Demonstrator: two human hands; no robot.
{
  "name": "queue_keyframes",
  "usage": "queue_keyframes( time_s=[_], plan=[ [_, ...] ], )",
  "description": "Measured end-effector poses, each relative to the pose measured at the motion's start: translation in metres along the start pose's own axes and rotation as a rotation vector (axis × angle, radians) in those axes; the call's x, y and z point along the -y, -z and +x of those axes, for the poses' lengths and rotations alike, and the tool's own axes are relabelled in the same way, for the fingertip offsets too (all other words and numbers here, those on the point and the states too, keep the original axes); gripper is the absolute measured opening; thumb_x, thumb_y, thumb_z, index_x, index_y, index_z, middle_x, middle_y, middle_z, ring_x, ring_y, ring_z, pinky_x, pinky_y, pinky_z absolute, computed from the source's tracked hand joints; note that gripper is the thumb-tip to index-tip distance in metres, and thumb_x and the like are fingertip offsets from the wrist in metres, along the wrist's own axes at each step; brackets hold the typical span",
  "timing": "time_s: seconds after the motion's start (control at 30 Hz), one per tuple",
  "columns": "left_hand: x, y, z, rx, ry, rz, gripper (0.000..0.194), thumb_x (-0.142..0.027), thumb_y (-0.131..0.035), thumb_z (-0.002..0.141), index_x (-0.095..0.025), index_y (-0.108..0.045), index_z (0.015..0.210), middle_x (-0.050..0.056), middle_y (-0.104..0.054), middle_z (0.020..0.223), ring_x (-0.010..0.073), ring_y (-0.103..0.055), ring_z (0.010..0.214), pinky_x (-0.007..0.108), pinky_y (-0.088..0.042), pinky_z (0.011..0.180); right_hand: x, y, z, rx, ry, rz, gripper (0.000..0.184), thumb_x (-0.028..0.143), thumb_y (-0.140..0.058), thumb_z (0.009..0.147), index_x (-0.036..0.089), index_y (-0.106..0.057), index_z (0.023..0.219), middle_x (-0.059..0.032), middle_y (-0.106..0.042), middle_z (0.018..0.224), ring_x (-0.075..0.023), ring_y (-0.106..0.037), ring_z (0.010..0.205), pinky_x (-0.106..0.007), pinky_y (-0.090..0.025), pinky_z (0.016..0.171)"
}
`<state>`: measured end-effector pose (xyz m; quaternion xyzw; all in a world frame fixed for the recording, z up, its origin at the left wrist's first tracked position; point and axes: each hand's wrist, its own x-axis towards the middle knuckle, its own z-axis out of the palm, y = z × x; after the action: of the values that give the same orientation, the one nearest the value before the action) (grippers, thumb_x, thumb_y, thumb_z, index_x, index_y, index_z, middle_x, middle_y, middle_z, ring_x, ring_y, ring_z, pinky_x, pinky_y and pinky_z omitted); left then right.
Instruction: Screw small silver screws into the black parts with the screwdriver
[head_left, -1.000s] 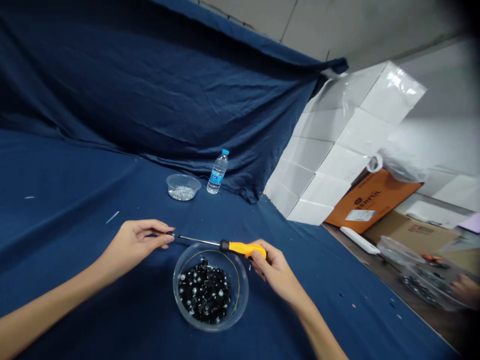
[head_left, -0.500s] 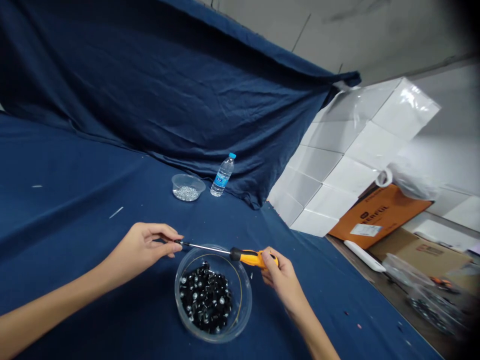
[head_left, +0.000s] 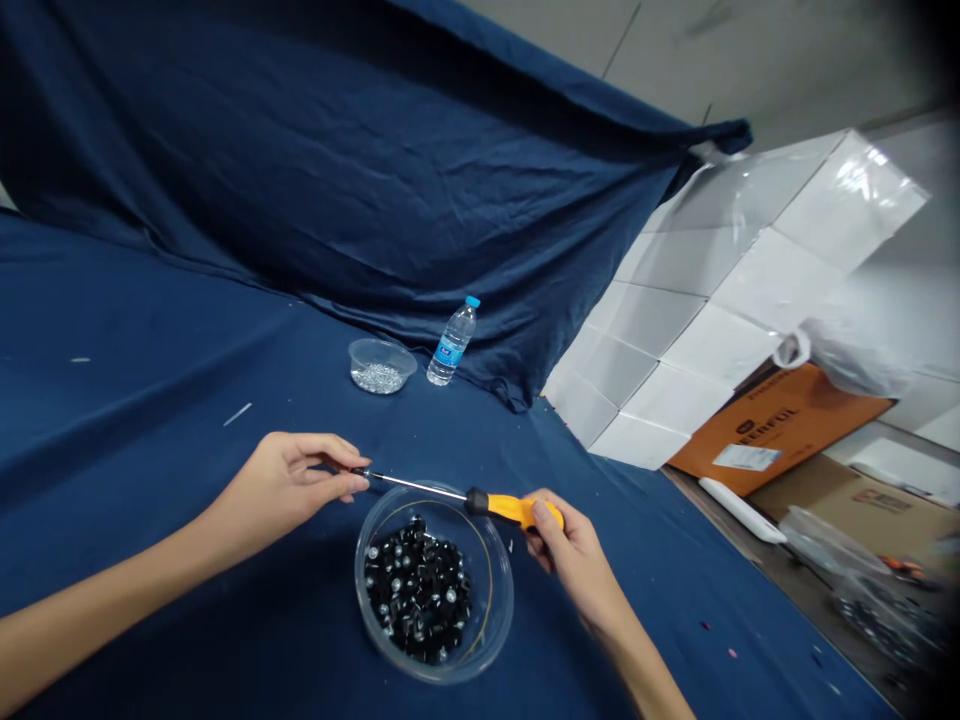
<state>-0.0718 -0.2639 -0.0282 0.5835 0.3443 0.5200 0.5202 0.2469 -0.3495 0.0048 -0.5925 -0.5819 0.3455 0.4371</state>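
The orange carton [head_left: 814, 415] bears the dark letters [head_left: 771, 425] "EERFUL".

Blue cloth [head_left: 150, 420] across the lower frame bears a large bowl [head_left: 496, 612] at bottom centre, a smaller bowl [head_left: 400, 364] and a bottle [head_left: 453, 345] mid-frame, a pale strip [head_left: 238, 414] centre-left.

- Yellow screwdriver [head_left: 477, 501], left hand [head_left: 300, 485] and right hand [head_left: 568, 535] have shifted slightly rightward relative to the clear plastic bowl [head_left: 497, 560].
- Co-worker's hand, earlier at the right edge, has left view.
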Motion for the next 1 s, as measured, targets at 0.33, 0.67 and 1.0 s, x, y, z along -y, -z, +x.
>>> queue_keyframes(
  time_s=[0.33, 0.67, 1.0],
  plan=[
    [-0.01, 0.004, 0.001, -0.049, -0.026, 0.035, 0.016, -0.027, -0.088, 0.066, -0.019, -0.079, 0.077, 0.005, -0.075, 0.091, 0.0135, -0.07, 0.064, 0.025, -0.064, 0.064, -0.001, 0.002, 0.0, 0.188, 0.005, 0.097, 0.048, 0.067, -0.059, 0.092, 0.02, -0.051, 0.09, 0.0071, -0.044, 0.058, -0.0088, -0.039, 0.05, -0.022, -0.031, 0.047],
    [-0.011, 0.003, -0.002, -0.081, -0.028, 0.075, 0.019, -0.027, -0.088, 0.063, -0.017, -0.078, 0.074, 0.006, -0.076, 0.092, 0.0157, -0.072, 0.067, 0.027, -0.065, 0.067, 0.004, 0.001, -0.005, 0.241, 0.069, 0.195, 0.05, 0.05, -0.072, 0.09, 0.023, -0.047, 0.123, 0.0077, -0.051, 0.066, -0.0101, -0.047, 0.052, -0.025, -0.038, 0.054],
    [-0.017, -0.003, -0.004, -0.11, 0.026, 0.087, 0.023, -0.029, -0.089, 0.057, -0.017, -0.077, 0.072, 0.007, -0.078, 0.089, 0.0167, -0.072, 0.065, 0.028, -0.065, 0.065, 0.0, 0.0, 0.001, 0.084, 0.077, 0.106, 0.051, 0.059, -0.06, 0.095, 0.024, -0.054, 0.132, 0.003, -0.054, 0.076, -0.0124, -0.052, 0.062, -0.026, -0.045, 0.057]
  ],
)
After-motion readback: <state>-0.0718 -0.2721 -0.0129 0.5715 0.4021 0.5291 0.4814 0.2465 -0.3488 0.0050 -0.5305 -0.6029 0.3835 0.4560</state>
